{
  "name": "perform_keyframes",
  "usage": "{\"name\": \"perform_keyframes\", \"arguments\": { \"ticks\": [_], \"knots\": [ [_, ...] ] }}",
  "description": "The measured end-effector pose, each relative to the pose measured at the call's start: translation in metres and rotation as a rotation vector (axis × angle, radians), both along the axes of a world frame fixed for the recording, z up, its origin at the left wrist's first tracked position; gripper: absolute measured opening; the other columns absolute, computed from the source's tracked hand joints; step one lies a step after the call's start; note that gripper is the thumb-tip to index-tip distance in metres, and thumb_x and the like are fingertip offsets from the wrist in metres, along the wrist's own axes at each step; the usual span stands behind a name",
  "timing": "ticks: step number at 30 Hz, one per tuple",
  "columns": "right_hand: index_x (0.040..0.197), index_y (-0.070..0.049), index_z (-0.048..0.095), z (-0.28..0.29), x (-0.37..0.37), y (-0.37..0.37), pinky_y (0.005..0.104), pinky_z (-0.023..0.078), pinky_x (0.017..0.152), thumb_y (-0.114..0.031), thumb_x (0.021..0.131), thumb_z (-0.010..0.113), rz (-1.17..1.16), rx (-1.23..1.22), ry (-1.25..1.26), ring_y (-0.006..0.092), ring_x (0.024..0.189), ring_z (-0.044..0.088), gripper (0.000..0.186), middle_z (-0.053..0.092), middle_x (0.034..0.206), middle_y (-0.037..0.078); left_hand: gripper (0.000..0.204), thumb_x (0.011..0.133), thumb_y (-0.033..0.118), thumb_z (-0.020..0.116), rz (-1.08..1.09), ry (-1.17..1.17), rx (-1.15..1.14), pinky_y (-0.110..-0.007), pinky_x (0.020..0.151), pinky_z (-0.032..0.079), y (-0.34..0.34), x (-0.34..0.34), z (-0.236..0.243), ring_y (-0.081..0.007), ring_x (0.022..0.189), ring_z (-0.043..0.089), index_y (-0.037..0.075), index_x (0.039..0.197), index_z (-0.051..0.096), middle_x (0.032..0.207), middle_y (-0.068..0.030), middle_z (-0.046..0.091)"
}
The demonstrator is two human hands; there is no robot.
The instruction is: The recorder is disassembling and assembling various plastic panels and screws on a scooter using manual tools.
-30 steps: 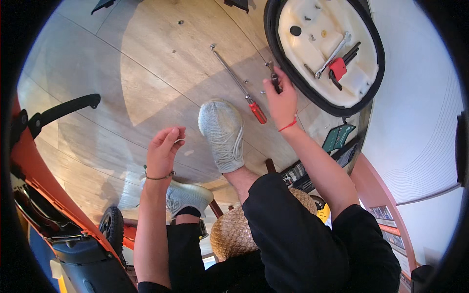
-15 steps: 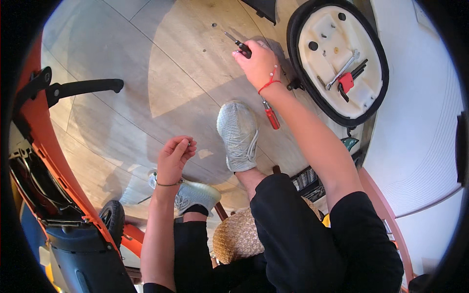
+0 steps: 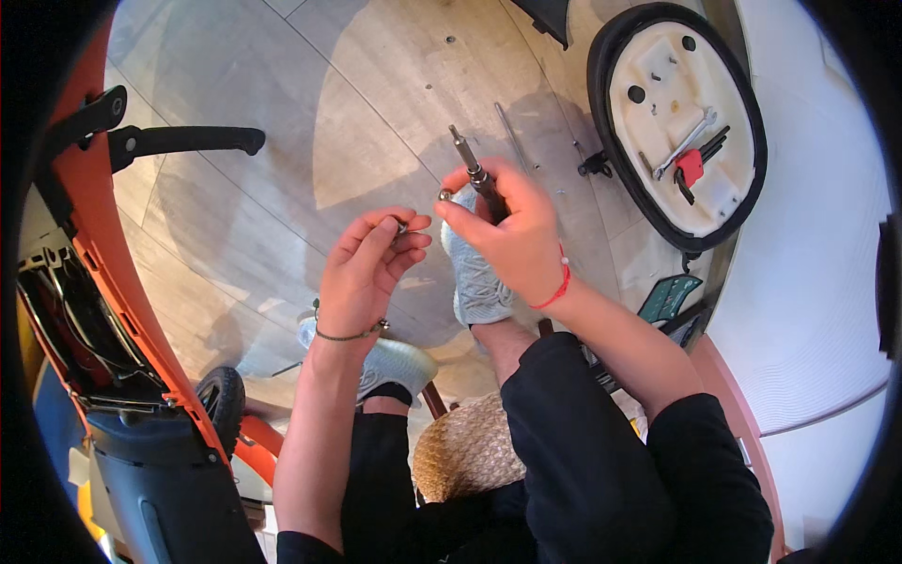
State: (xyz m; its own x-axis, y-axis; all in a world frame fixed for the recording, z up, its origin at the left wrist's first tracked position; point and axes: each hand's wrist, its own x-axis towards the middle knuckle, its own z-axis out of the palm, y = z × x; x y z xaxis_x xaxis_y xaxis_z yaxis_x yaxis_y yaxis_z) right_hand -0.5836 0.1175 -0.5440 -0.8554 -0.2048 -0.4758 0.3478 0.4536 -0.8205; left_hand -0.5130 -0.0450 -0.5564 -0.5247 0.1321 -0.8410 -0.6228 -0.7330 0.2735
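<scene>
My right hand [image 3: 528,226] is wrapped round the black handle of a screwdriver [image 3: 473,164], its metal shaft tilted up and away. Between that hand's thumb and forefinger sits a tiny shiny metal piece [image 3: 445,195], too small to name. Just to the left, my left hand [image 3: 365,258] pinches a small metal part [image 3: 401,228], mostly hidden by the fingers. The two hands are close together but apart, above the floor and my grey shoe [image 3: 477,273].
An upturned black-rimmed seat [image 3: 601,85] at the far right holds a wrench [image 3: 684,143], a red hex key holder [image 3: 690,168] and loose screws. A thin metal rod [image 3: 510,132] lies on the floor. On the left stands an orange and black scooter-like body [image 3: 132,320].
My right hand has come back from the far floor toward my left hand, bringing the screwdriver. My left hand has moved up and right. The red screwdriver is out of sight now.
</scene>
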Motion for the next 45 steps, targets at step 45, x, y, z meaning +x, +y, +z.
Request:
{"name": "perform_keyframes", "arguments": {
  "ticks": [45],
  "knots": [
    [0.104,0.0,0.059,-0.049,0.058,0.084,0.0388,0.049,0.071,-0.019,0.08,0.066,-0.09,0.268,0.029,0.031,0.081,0.063,0.03,0.065,0.092,0.016,0.02,0.095,0.023,0.053,-0.026,-0.171,-0.106,-0.021,0.064,0.049,-0.016,0.022,0.049,-0.0099,0.074,0.057,0.005,0.103,0.057,0.086,-0.0031,0.06]
  ]
}}
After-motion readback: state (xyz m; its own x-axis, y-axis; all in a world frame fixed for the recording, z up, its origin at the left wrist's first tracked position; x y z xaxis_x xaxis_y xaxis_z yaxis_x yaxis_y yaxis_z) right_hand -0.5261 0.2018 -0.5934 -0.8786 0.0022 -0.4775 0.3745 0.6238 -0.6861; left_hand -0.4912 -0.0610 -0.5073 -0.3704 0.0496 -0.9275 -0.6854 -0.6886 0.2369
